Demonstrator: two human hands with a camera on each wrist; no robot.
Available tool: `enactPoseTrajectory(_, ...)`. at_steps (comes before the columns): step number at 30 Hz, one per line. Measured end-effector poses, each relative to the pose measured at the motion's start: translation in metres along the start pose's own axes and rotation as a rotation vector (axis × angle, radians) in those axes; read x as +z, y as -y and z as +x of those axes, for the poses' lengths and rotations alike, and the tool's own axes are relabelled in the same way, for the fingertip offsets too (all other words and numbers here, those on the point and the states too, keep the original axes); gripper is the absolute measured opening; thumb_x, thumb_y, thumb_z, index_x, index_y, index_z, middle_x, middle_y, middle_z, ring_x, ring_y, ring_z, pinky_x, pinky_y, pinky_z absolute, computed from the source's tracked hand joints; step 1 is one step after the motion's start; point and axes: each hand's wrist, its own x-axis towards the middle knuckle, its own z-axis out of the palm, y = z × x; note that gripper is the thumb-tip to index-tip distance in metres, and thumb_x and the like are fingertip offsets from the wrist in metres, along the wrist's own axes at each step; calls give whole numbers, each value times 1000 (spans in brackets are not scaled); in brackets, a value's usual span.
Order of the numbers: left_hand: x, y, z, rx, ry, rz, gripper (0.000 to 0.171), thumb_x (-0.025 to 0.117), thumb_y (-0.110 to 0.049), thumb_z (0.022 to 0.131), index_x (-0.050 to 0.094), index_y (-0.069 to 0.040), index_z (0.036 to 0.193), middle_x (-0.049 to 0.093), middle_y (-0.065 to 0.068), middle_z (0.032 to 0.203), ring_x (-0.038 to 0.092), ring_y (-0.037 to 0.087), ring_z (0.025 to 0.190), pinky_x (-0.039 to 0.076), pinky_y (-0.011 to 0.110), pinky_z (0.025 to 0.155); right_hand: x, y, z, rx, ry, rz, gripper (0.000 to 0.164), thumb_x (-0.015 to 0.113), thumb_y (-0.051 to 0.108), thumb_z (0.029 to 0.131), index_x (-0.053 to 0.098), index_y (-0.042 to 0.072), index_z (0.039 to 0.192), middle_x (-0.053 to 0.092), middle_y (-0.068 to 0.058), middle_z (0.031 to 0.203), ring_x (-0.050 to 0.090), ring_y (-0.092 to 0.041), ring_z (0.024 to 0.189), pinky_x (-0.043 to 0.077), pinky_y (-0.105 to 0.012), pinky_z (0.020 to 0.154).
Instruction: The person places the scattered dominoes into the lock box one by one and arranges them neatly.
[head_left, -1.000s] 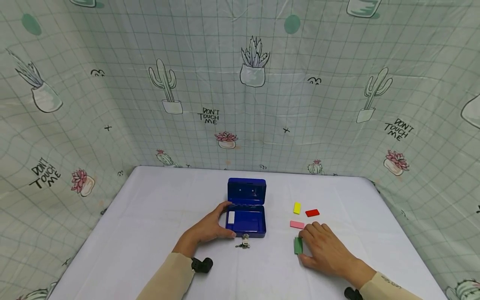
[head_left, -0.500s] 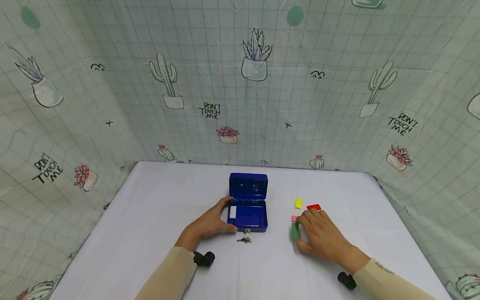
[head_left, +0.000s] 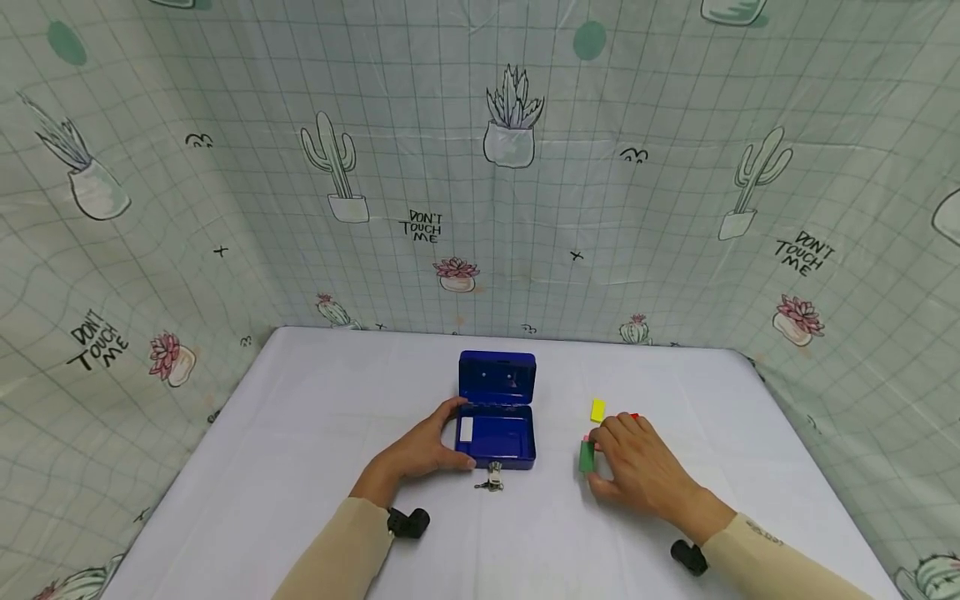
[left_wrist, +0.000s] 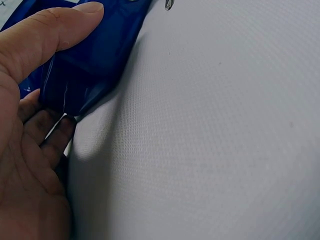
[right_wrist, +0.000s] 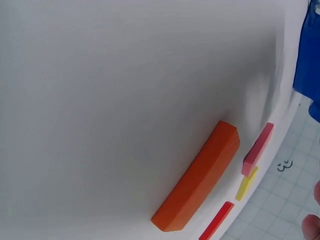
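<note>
A small blue metal cash box (head_left: 497, 437) stands with its lid raised, a white label inside at the left. My left hand (head_left: 423, 446) grips its left side, thumb at the front corner and fingers round the back; the left wrist view shows the thumb (left_wrist: 55, 30) against the blue wall. A green block (head_left: 587, 456) is pinched between thumb and fingers of my right hand (head_left: 637, 467), right of the box. In the right wrist view only its fingertips (right_wrist: 312, 226) show at the right edge, and the green block is out of sight there.
An orange block (right_wrist: 197, 177) lies on the white cloth, hidden under the right hand in the head view. Pink (right_wrist: 258, 150), yellow (head_left: 597, 410) and red (right_wrist: 216, 221) blocks lie near it. Keys (head_left: 491, 480) hang from the box's front lock. A patterned curtain (head_left: 480, 208) rises behind the table.
My right hand has moved slightly left and away from me with the green block, now covering most of the pink and red blocks. The left hand stays on the cash box.
</note>
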Motion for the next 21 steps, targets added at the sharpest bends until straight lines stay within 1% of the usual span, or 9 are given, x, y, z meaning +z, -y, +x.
enactPoseTrajectory(5,4,5,-4,-21,13,-3,109,97,-29,75,33,-22,163,35,16,170,31,41,157,25,69,124,0,3,0,18,38,-4,46,83,43,76,65,10,103,57,1,92,47,-17,85,40,-34,76)
enactPoseTrajectory(8,3,5,-4,-13,6,-9,109,97,-28,75,33,-21,163,34,16,170,32,42,157,25,69,124,1,2,3,24,50,-4,48,83,44,77,65,9,104,57,0,93,46,-17,85,38,-33,75)
enactPoseTrajectory(17,0,2,-1,3,-2,-14,110,97,-28,75,32,-20,164,34,17,170,32,41,156,25,68,125,4,-5,20,-25,0,-32,47,81,45,77,65,9,103,60,-1,93,49,-19,85,36,-32,73)
enactPoseTrajectory(21,-2,0,1,14,-3,-15,110,96,-27,76,32,-19,164,34,17,170,33,41,156,25,68,125,4,-5,29,-34,1,-29,45,80,45,79,66,10,104,62,-1,96,51,-20,87,37,-32,74)
